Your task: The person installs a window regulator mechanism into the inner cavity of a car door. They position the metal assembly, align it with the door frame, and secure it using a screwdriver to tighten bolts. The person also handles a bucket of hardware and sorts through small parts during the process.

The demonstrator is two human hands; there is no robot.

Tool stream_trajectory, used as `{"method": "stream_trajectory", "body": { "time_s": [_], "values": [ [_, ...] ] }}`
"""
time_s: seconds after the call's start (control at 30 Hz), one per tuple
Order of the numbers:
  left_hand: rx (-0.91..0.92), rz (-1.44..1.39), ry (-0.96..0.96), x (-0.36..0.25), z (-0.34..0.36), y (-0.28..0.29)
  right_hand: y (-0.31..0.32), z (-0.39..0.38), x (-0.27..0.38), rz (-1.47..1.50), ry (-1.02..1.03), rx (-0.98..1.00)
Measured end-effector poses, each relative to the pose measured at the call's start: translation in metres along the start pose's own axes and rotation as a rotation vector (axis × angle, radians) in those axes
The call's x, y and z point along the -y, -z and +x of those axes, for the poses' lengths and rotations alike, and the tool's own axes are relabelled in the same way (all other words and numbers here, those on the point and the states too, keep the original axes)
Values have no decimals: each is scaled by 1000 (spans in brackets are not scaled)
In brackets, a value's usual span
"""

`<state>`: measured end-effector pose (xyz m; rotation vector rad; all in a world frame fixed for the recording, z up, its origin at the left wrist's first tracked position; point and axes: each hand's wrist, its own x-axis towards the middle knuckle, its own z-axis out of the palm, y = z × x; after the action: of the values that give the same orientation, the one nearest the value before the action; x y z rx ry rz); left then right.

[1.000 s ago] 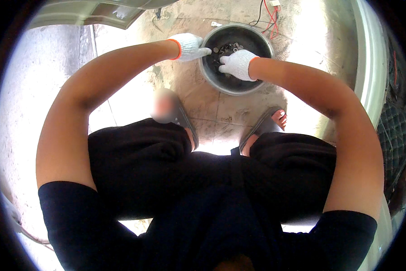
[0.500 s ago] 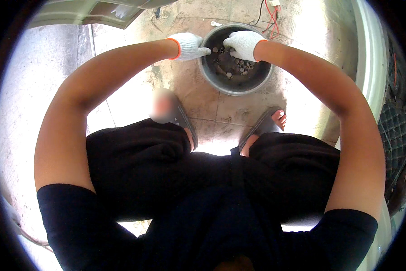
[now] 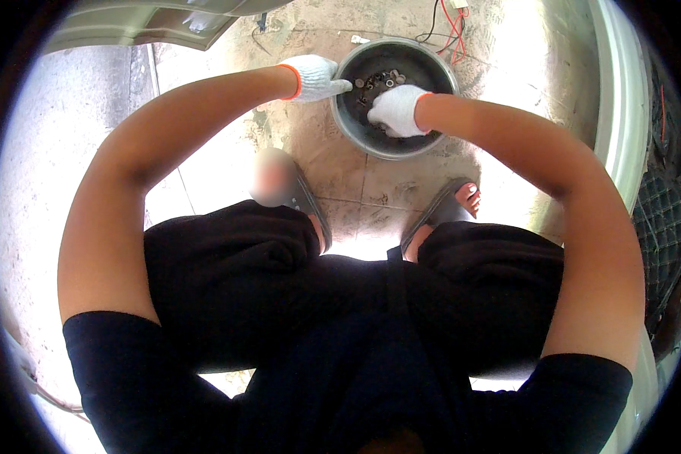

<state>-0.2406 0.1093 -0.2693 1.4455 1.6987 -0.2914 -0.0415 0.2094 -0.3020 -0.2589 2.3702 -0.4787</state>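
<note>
A round dark grey basin (image 3: 389,152) stands on the floor in front of my feet. Small metal parts (image 3: 389,81), some ring-shaped and nut-like, lie in its bottom. My left hand (image 3: 316,79), in a white knit glove with an orange cuff, closes on the basin's left rim, one finger reaching over the edge. Inside the basin, my right hand (image 3: 398,111), gloved the same way, is lowered to the near part of the bottom. Its fingers curl inward among the parts; whatever is between them is hidden.
Red and black wires (image 3: 457,38) with a pale connector lie behind the basin. A small white piece (image 3: 360,39) sits by its far left rim. A pale panel (image 3: 143,23) juts in at the upper left. Along the right runs a light frame (image 3: 620,91).
My right hand has moved toward me inside the basin, uncovering parts at the far side and covering those nearer. My left hand has stayed at the rim.
</note>
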Motion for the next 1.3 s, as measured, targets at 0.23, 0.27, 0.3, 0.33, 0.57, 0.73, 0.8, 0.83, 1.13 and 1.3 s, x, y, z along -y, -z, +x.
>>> {"method": "stream_trajectory", "body": {
  "time_s": [0.23,0.27,0.3,0.33,0.57,0.73,0.8,0.83,1.13,1.3],
  "values": [
    [3,0,-8,-1,0,0,32,-3,-39,58,-133,-305],
    [-7,-16,-14,3,2,-3,34,-2,-42,71,-144,-332],
    [-15,-18,-16,6,4,-6,35,-1,-44,84,-155,-359],
    [-20,-20,-20,4,2,-4,36,-1,-44,104,-167,-357],
    [12,3,-11,1,1,1,34,1,-41,217,-164,-301],
    [-31,6,-33,10,9,-9,42,-3,-32,296,-166,-180],
    [-18,0,-31,11,11,-9,45,-11,-17,305,-146,-166],
    [-3,-9,-29,9,9,-7,45,-14,-13,333,-123,-167],
    [27,-15,-14,-5,-5,8,40,-20,-33,-128,-267,35],
    [34,11,6,-4,-2,7,12,-15,-27,-186,-280,-13]
  ]
}}
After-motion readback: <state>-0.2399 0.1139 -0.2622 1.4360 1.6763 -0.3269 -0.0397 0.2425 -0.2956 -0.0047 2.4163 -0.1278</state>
